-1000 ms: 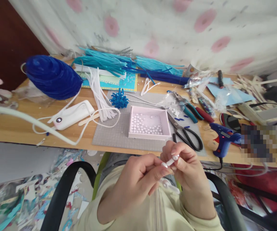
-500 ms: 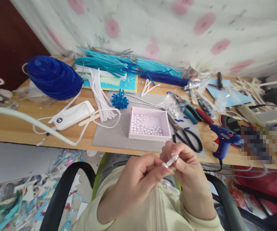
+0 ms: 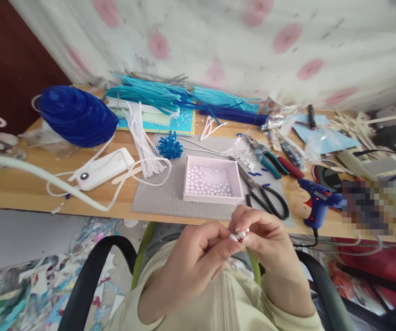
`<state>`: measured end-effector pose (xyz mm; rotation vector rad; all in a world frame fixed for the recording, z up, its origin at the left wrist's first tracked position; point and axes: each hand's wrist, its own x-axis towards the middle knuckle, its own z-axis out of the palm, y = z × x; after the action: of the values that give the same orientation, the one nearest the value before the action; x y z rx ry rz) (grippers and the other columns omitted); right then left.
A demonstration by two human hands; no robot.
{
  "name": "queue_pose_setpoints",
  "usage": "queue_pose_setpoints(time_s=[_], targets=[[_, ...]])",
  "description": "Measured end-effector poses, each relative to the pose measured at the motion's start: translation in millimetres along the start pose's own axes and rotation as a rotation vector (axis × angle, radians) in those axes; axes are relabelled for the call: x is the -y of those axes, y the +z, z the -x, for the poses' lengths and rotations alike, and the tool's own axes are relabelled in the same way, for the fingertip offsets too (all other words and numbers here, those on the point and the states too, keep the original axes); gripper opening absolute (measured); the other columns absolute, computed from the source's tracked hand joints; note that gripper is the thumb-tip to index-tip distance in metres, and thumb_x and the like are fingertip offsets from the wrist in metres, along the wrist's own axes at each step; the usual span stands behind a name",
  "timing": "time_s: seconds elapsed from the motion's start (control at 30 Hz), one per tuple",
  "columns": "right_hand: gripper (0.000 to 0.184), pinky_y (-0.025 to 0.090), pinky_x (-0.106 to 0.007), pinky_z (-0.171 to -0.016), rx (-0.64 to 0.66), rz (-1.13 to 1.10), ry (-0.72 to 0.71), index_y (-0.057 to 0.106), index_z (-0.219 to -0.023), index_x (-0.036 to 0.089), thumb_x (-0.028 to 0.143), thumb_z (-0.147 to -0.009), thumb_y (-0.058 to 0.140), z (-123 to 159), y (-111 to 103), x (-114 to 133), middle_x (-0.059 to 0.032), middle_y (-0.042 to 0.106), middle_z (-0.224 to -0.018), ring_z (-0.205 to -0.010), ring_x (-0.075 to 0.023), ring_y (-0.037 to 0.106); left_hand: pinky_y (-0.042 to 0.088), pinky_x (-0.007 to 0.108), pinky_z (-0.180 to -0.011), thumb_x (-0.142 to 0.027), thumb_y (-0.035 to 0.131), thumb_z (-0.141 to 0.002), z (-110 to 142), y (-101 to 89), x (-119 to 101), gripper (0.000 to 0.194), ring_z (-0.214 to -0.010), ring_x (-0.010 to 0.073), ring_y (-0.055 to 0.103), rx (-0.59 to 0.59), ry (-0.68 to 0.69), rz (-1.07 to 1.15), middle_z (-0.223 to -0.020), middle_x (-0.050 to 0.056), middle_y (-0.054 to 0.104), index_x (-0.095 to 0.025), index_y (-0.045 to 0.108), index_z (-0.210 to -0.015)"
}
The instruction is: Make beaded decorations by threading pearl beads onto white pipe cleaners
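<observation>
Both hands meet over my lap, just below the table's front edge. My left hand [image 3: 191, 264] and my right hand [image 3: 267, 243] are closed in a pinch on one small white piece [image 3: 241, 235], a short stem with a pearl-like tip, held between the fingertips. Straight beyond them on a grey mat [image 3: 163, 195] stands a shallow pink tray [image 3: 239, 184] with several white pearl beads [image 3: 208, 181] inside. Black-handled scissors [image 3: 265, 195] lie just right of the tray.
A blue glue gun [image 3: 317, 202] rests at the right front edge. White power bank [image 3: 103, 168] with cable, white stems [image 3: 143, 138], a blue spiky ornament [image 3: 169, 146], blue stacked pieces [image 3: 76, 115], teal stems [image 3: 156, 92] and pliers [image 3: 277, 163] crowd the wooden table [image 3: 19, 188]. Black chair arms [image 3: 91, 271] flank me.
My fingertips have closed tighter around the white piece, so less of it shows. The view has shifted slightly; nothing on the table has moved.
</observation>
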<state>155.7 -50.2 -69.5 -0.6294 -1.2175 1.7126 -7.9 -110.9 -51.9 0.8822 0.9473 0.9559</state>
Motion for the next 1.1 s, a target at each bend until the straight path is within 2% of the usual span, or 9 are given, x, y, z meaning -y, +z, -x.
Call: queue_pose_setpoints(time_s=[0.27,0.4,0.53,0.63,0.7,0.8,0.87,0.97,1.1], targets=[[0.010,0.055,-0.023,-0.052,0.067,0.053,0.061,0.086,-0.083,0.025,0.032,-0.077,0.089,0.6,-2.6,6.1,-0.0030,0.065,-0.069,-0.058,-0.0127,0.060,0.027,0.020,-0.042,-0.058,0.067,-0.091,-2.9,-0.4,3.9,0.043,-0.041,0.0073,0.039,0.028,-0.013,-0.043,-0.049,-0.008,0.046,-0.019,0.057,-0.076],[0.013,0.053,-0.023,-0.051,0.011,0.043,0.020,0.087,-0.088,0.028,0.033,-0.076,0.090,0.5,-7.8,0.2,-0.0027,0.066,-0.070,-0.057,-0.0120,0.058,0.027,0.020,-0.043,-0.060,0.064,-0.092,-5.3,1.0,4.4,0.044,-0.041,0.0067,0.038,0.017,0.012,-0.021,-0.050,-0.008,0.046,-0.017,0.061,-0.081],[0.011,0.051,-0.023,-0.055,-0.089,0.097,-0.018,0.086,-0.090,0.028,0.032,-0.080,0.087,3.6,-15.5,-4.3,-0.0026,0.067,-0.074,-0.062,-0.0124,0.059,0.027,0.022,-0.045,-0.066,0.060,-0.092,-8.7,2.5,2.5,0.049,-0.045,0.0074,0.037,-0.050,0.016,-0.001,-0.057,-0.008,0.044,-0.017,0.062,-0.090],[0.009,0.048,-0.024,-0.055,-0.194,0.123,-0.052,0.084,-0.091,0.027,0.034,-0.087,0.081,10.0,-15.7,-3.0,-0.0016,0.065,-0.072,-0.061,-0.0124,0.057,0.033,0.025,-0.054,-0.064,0.050,-0.099,-10.5,3.9,2.0,0.048,-0.053,0.0106,0.038,-0.143,0.039,-0.077,-0.059,-0.009,0.041,-0.017,0.062,-0.099],[0.010,0.047,-0.025,-0.055,-0.213,0.148,-0.098,0.084,-0.090,0.026,0.034,-0.089,0.079,14.4,-12.5,-1.4,-0.0016,0.063,-0.069,-0.061,-0.0134,0.056,0.037,0.028,-0.063,-0.060,0.044,-0.103,-10.7,4.7,3.2,0.046,-0.061,0.0128,0.043,-0.179,0.042,-0.112,-0.064,-0.007,0.044,-0.018,0.062,-0.107],[0.006,0.048,-0.025,-0.058,-0.242,0.219,-0.176,0.084,-0.091,0.027,0.030,-0.086,0.082,18.5,-7.1,-1.0,-0.0029,0.066,-0.073,-0.066,-0.0146,0.057,0.041,0.029,-0.073,-0.056,0.051,-0.102,-10.4,5.0,6.5,0.041,-0.071,0.0150,0.052,-0.188,0.059,-0.050,-0.072,-0.004,0.055,-0.019,0.060,-0.116],[0.008,0.050,-0.025,-0.060,-0.282,0.237,-0.192,0.084,-0.092,0.028,0.027,-0.084,0.084,19.7,-5.6,-2.4,-0.0038,0.069,-0.080,-0.068,-0.0143,0.058,0.042,0.029,-0.073,-0.052,0.059,-0.099,-10.4,4.5,8.3,0.037,-0.072,0.0149,0.056,-0.172,0.063,0.020,-0.072,-0.003,0.059,-0.018,0.059,-0.113],[0.013,0.052,-0.024,-0.060,-0.311,0.209,-0.157,0.084,-0.097,0.030,0.029,-0.085,0.083,20.6,-7.5,-4.3,-0.0037,0.072,-0.085,-0.066,-0.0129,0.060,0.042,0.027,-0.070,-0.048,0.065,-0.097,-11.1,3.4,9.2,0.030,-0.066,0.0132,0.057,-0.158,0.052,0.065,-0.067,-0.003,0.064,-0.018,0.060,-0.100],[0.019,0.055,-0.021,-0.060,-0.290,0.171,-0.083,0.082,-0.102,0.030,0.026,-0.084,0.084,20.5,-11.5,-4.2,-0.0022,0.076,-0.080,-0.064,-0.0119,0.065,0.041,0.025,-0.065,-0.047,0.067,-0.096,-11.5,3.7,9.3,0.030,-0.060,0.0116,0.054,-0.182,0.054,0.058,-0.062,-0.003,0.065,-0.019,0.060,-0.092]])
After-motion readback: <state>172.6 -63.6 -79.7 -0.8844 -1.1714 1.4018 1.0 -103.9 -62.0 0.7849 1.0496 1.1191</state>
